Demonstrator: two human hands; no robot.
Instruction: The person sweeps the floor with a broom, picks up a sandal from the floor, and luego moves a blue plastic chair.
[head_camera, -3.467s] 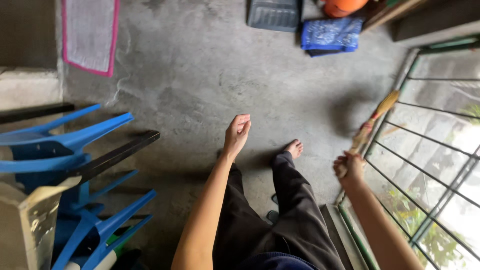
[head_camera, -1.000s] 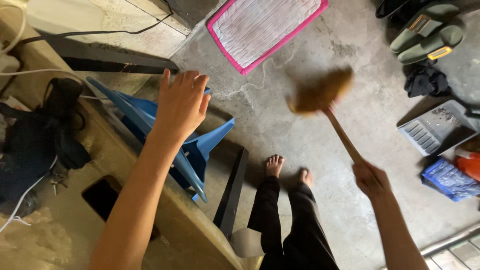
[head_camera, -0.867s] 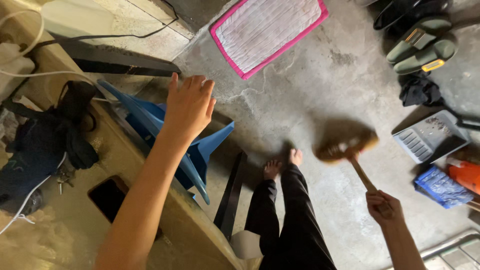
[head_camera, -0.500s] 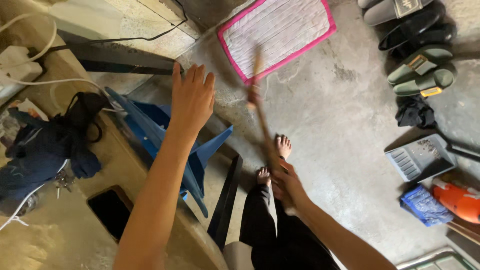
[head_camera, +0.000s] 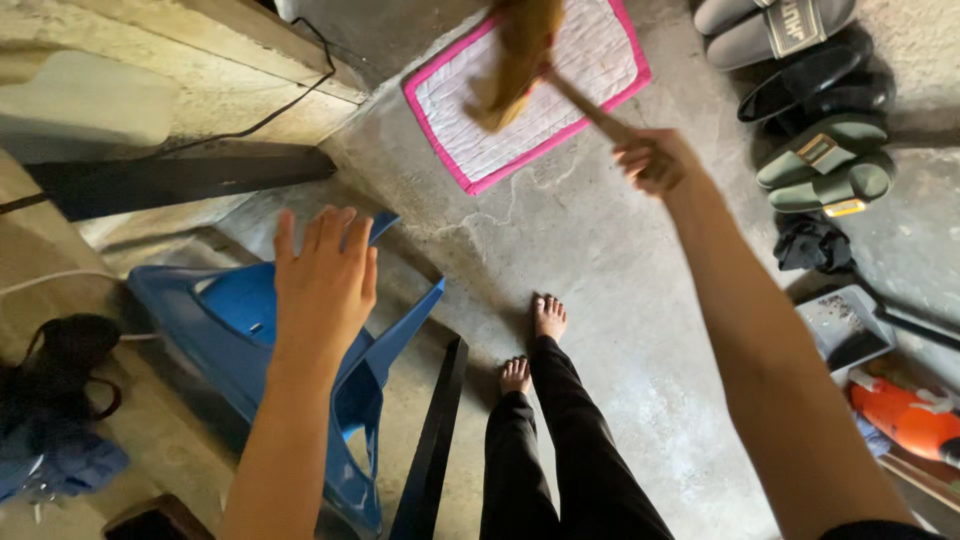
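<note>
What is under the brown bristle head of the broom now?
The soft brown broom head hangs over the white quilted mat with a pink border, held by the right hand. The mat part directly beneath it is hidden.

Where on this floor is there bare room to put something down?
The widest bare concrete lies between the pink-edged mat, the bare feet and the dustpan. It is crowded along the right, with sandals and a dark cloth, and on the left around the blue chair.
</note>
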